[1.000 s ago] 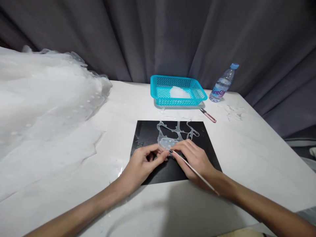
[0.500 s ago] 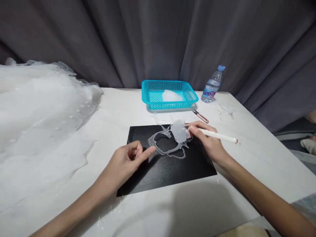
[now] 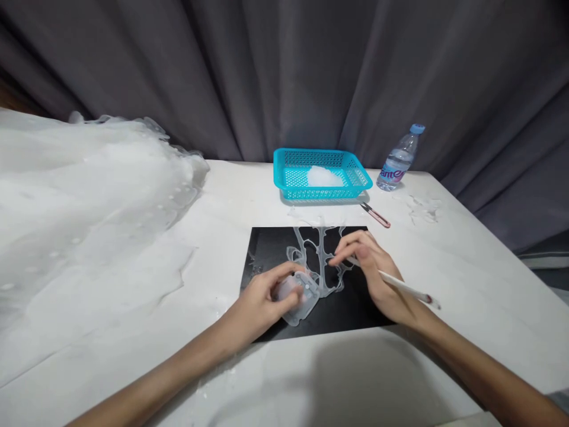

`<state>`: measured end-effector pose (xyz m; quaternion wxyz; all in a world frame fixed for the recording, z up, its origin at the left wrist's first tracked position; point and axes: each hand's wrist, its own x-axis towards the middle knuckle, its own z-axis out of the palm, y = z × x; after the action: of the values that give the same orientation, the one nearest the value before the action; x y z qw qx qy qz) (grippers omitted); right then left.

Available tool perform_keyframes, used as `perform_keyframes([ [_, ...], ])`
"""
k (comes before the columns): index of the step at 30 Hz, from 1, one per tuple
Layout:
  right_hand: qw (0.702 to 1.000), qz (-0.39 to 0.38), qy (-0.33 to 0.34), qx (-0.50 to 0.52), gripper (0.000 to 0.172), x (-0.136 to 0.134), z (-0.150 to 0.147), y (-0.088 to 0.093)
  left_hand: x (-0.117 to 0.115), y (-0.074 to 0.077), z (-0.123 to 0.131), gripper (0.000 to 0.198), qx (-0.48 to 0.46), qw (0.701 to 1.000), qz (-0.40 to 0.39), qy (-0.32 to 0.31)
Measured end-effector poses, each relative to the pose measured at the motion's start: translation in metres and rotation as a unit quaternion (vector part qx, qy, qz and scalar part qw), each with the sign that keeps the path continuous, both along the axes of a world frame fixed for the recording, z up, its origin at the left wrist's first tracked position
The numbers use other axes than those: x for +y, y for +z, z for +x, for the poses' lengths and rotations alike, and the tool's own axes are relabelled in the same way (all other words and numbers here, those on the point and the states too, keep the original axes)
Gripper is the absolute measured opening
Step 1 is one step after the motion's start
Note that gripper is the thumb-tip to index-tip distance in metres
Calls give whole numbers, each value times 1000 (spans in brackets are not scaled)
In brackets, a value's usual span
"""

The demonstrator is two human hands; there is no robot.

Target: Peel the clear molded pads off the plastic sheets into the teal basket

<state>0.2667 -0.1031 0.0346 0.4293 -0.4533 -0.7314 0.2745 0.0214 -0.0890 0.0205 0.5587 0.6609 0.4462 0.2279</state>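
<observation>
A black sheet lies on the white table in front of me. On it rests a translucent cut-out film with branching strips. My left hand pinches the wide lower end of that film near the sheet's left side. My right hand hovers over the sheet's right part, fingers curled around a thin white pen-like tool whose far end points right; its fingertips are close to the film's right strips.
A turquoise basket holding white scraps stands behind the sheet. Small pink-handled snips lie to its right, a water bottle beyond. White tulle fabric covers the table's left. Clear scraps lie at the right. Grey curtain behind.
The film, lifted by my right hand half a second ago, now lies back on the black sheet. My left hand has closed on its lower end; my right hand has let go.
</observation>
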Motion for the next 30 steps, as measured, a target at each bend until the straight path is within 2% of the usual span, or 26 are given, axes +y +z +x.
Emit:
perform_keyframes([
  [1,1000,-2,-2,-7,50,5,0,-1,-1,1,0,27,25,999,22,-9],
  [3,998,-20,44,-35,40,10,-5,-5,-4,5,1,26,63,996,55,-24],
  [6,989,-63,99,-84,31,11,-18,-10,-7,10,2,33,73,993,82,-43],
  [10,989,-88,87,-75,15,6,-25,-6,-7,9,-1,32,97,983,137,-75],
  [12,991,-79,86,-64,13,4,-24,-4,-9,7,-2,27,126,968,195,-92],
  [14,991,-70,83,-77,13,6,-24,-5,-14,4,-2,25,142,934,301,-128],
  [17,987,-74,50,-137,15,16,-21,-14,-25,-2,-2,32,123,852,469,-197],
  [18,983,-80,31,-161,14,21,-20,-17,-28,-4,-3,33,104,834,500,-209],
  [19,980,-85,8,-179,13,26,-17,-21,-30,-6,-4,33,83,830,512,-206],
  [20,977,-89,-13,-192,12,31,-14,-24,-29,-8,-5,32,64,840,505,-186],
  [21,976,-94,-29,-196,12,35,-11,-27,-27,-9,-7,30,54,866,475,-149],
  [23,977,-100,-45,-181,16,40,-3,-28,-17,-8,-10,23,51,932,357,-38],
  [25,983,-99,-53,-149,19,39,3,-26,-2,-4,-11,24,31,975,213,52],
  [27,988,-81,-71,-110,19,34,6,-20,10,1,-10,29,-24,990,115,78],
  [30,994,-40,-62,-79,18,19,1,-13,16,3,-7,31,-86,992,51,80],
])
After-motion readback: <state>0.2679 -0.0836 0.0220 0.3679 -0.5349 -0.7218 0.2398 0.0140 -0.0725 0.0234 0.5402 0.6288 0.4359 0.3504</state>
